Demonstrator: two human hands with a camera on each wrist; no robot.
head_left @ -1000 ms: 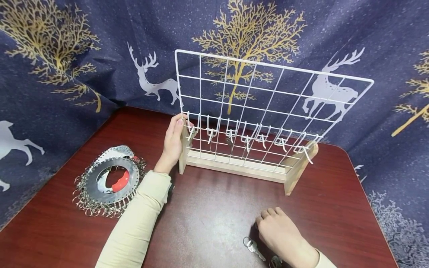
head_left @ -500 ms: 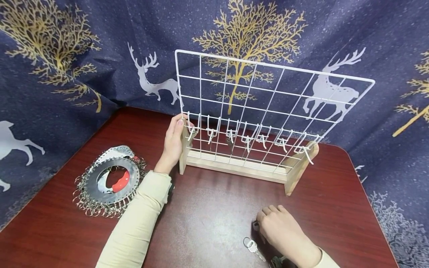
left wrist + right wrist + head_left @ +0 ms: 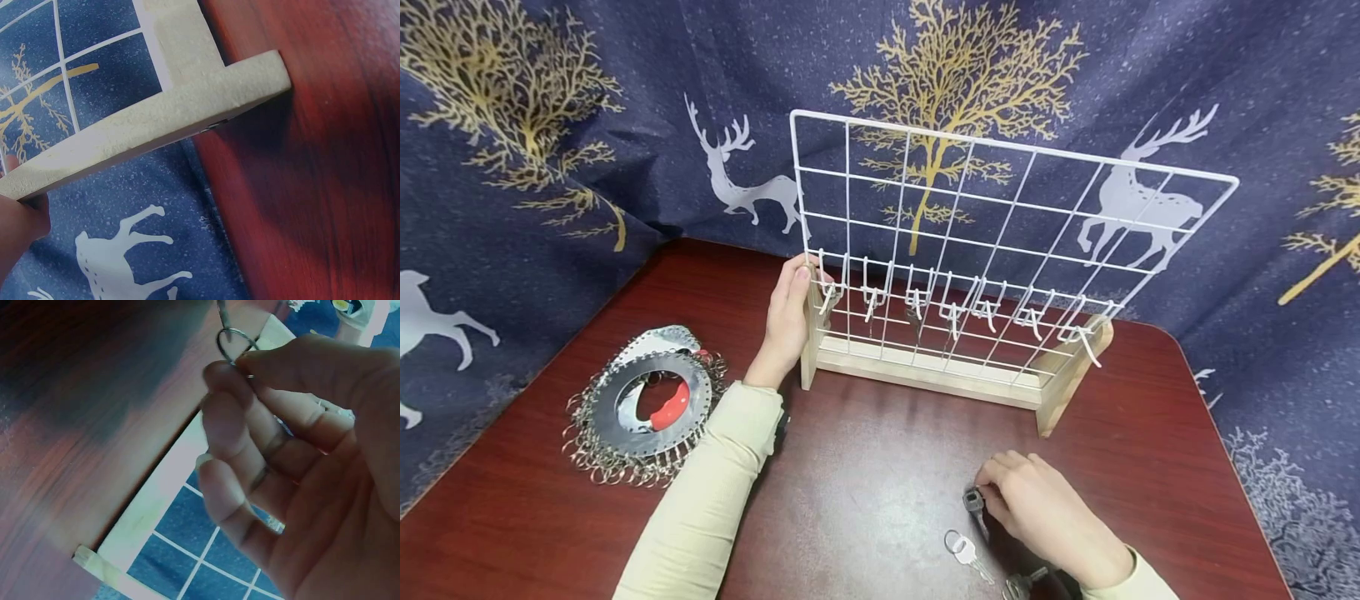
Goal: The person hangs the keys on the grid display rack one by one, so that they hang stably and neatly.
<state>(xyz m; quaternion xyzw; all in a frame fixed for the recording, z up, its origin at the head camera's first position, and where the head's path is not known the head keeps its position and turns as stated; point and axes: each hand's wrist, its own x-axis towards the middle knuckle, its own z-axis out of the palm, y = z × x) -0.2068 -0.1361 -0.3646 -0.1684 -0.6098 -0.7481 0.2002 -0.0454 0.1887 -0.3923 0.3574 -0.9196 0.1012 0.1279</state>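
Observation:
In the head view my left hand (image 3: pixel 786 321) grips the left wooden side post (image 3: pixel 808 362) of a white wire grid rack (image 3: pixel 1036 151). The left wrist view shows the thumb under that post (image 3: pixel 169 109). At the front right, my right hand (image 3: pixel 1048 512) pinches the split ring (image 3: pixel 219 344) of a key (image 3: pixel 973 500) with a dark head, held low over the table. Beside that hand lie a silver key on a ring (image 3: pixel 966 550) and another, darker key (image 3: pixel 1018 587), partly cut off by the frame edge.
Several white hooks (image 3: pixel 954 319) line the rack's lower grid, and keys hang from some on the left. At the left of the table lie flat metal discs (image 3: pixel 602 408) ringed with many small rings. A patterned blue cloth (image 3: pixel 647 50) hangs behind the table.
The right hand has shifted slightly right and turned, and the dark-headed key at its fingertips has come into view. The left hand and the rack have stayed put.

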